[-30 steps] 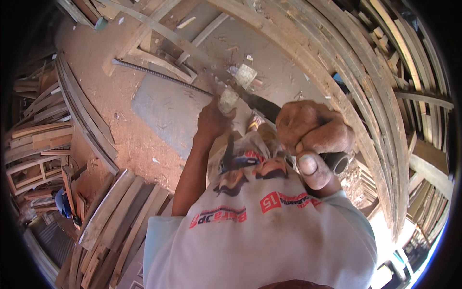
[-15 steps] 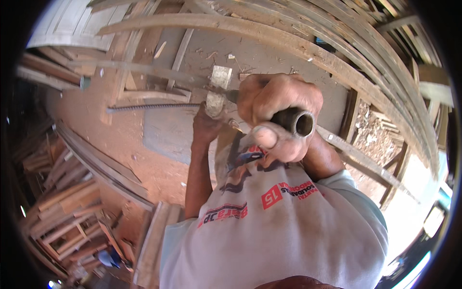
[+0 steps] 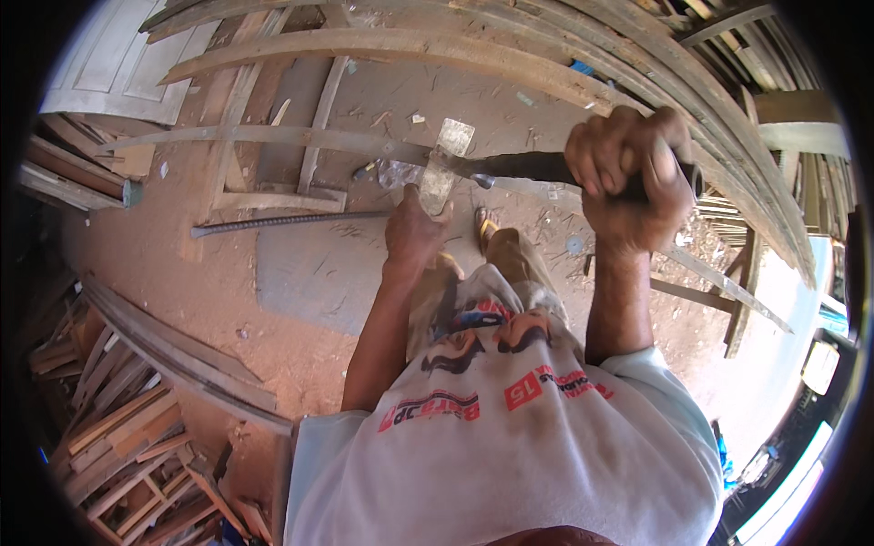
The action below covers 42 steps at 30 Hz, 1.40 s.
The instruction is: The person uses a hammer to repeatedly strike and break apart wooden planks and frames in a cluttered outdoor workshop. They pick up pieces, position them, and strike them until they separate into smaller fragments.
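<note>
1. Fingers (image 3: 596, 162) of the right hand (image 3: 635, 193) are curled tightly round a dark tube (image 3: 528, 166), close to its right end, which pokes out just past the palm.
2. That tube lies nearly level across the view, its left part narrowing toward a pale block (image 3: 450, 155) and meeting or crossing it; whether the two touch is hard to tell.
3. Pinched by its lower end, the block is in the left hand (image 3: 416, 232), whose fingers are closed on it; the block tilts, with its upper end leaning toward the right.
4. Leftward from the block runs a long thin strip (image 3: 273, 136), roughly in line with the tube; I cannot tell whether strip and tube are one piece.
5. Below the strip, a ribbed rod (image 3: 291, 221) lies with its right end just beside the left hand; contact there is unclear.
6. Clear crumpled plastic (image 3: 399, 173) is on the floor (image 3: 300, 359), near the block's left side.
7. Beneath the tube, between the two forearms, show a foot in a yellow-strapped sandal (image 3: 487, 225), brown trousers (image 3: 533, 257) and a pale printed shirt (image 3: 537, 455).
8. Long wooden beams (image 3: 391, 42) curve across the top of the view, beyond both hands.
9. At lower left sits a pile of cut timber (image 3: 137, 437), well apart from the hands; a pale panelled board (image 3: 123, 68) stands at upper left.
</note>
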### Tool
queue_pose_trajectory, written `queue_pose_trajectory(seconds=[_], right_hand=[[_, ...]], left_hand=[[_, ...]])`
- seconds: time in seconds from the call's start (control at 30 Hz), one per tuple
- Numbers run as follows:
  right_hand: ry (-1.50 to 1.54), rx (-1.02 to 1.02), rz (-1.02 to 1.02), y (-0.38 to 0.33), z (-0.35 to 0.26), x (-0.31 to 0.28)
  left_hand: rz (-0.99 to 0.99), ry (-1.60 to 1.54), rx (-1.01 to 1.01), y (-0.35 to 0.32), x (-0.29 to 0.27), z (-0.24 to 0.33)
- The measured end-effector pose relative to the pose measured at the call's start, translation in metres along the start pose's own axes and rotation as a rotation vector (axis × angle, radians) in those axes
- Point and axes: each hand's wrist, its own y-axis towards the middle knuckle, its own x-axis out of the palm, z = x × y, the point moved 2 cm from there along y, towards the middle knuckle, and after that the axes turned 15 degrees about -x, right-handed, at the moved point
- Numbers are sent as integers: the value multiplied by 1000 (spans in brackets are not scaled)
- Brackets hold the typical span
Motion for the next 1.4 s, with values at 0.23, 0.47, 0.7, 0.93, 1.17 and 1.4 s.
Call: queue_pose_trajectory(seconds=[0.23, 0.47, 0.7, 0.93, 1.17, 1.4], right_hand=[[-140, 14, -64, -8, -5, 11], [-496, -89, -33, 4, -3, 29], [58, 66, 73, -13, -21, -41], [-202, -45, -34, -17, -23, -2], [26, -57, 325, -49, -58, -108], [-54, -29, 382, -101, -136, -103]], left_hand=[[-37, 87, 76, 4, -19, -8], [-61, -12, 151, 8, -10, -6], [-79, 53, 21, -2, -14, -1], [-32, -73, 74, -5, -5, -18], [-65, -175, 149, -13, 10, -13], [-692, -315, 99, -71, 41, -5]])
